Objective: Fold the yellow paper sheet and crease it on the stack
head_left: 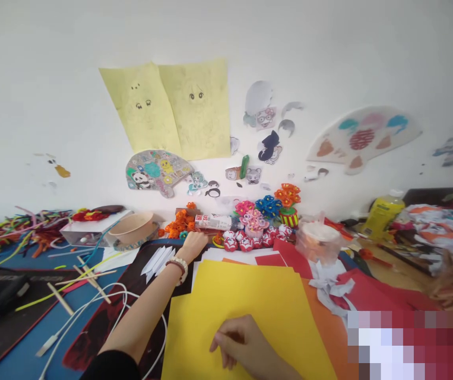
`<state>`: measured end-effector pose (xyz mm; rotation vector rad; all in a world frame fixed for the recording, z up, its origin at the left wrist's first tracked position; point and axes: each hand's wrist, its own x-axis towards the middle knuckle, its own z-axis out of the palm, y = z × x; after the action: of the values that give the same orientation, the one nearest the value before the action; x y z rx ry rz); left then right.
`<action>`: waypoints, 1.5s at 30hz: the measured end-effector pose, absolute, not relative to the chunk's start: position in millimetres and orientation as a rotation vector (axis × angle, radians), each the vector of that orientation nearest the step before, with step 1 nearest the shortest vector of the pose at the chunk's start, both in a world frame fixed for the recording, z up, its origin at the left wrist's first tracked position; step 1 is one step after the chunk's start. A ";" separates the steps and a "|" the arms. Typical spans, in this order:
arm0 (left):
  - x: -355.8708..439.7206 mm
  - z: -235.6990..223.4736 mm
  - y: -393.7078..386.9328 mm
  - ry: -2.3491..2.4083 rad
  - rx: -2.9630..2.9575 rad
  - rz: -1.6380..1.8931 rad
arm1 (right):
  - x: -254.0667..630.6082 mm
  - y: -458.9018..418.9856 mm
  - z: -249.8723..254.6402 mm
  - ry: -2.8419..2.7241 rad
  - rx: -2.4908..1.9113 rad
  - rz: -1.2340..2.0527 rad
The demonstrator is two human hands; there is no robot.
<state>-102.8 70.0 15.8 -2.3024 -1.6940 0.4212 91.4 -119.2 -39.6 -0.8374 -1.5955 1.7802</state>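
Observation:
My left hand [194,246] reaches to the back of the desk, beside a pile of orange pipe-cleaner flowers [182,221] and a white tube with red print [214,221]. Its fingertips are hidden from me behind the back of the hand. A beaded bracelet [182,269] circles that wrist. Low over a stack of yellow paper sheets [258,287] is my right hand [242,343], its fingers loosely bent, with nothing visible in it. Folded white paper strips [159,261] lie left of my left forearm.
White cables [119,293] and wooden sticks [92,277] lie on the left. Pipe-cleaner flower pots [252,219] and red-and-white balls [244,241] line the back. A clear plastic tub [317,240], red paper [373,290] and a yellow bottle [383,216] stand or lie right.

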 end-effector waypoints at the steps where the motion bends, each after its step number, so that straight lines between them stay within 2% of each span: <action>1: -101.9 15.9 71.2 -1.673 -2.311 0.416 | 91.6 -119.8 -39.9 -1.623 -0.850 1.771; 8: -113.5 43.9 57.9 -1.527 -2.324 0.231 | 94.6 -119.1 -35.2 -1.755 -0.927 1.719; 14: -150.0 77.8 60.8 -1.779 -2.046 0.089 | 93.3 -118.7 -35.8 -1.807 -0.941 1.679; 22: -153.4 69.5 86.3 -2.063 -1.918 0.231 | 93.4 -120.1 -37.7 -1.747 -0.890 1.682; 31: -122.4 67.1 28.9 -2.030 -2.089 0.259 | 96.5 -125.1 -34.0 -1.556 -0.862 1.683; 34: -102.0 57.9 -3.6 -1.985 -2.233 0.244 | 102.7 -121.3 -34.9 -1.491 -0.961 1.540; 40: -95.6 42.3 -60.2 -2.120 -2.227 0.239 | 135.2 -99.7 -31.2 -1.503 -1.277 1.006; 45: -107.5 32.0 -74.2 -2.340 -2.183 0.241 | 146.2 -91.7 -29.6 -1.534 -1.396 0.915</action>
<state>-107.5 -74.2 32.0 -2.1827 -2.3396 0.2415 146.2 -91.7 -29.6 -1.3964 -1.5345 0.9149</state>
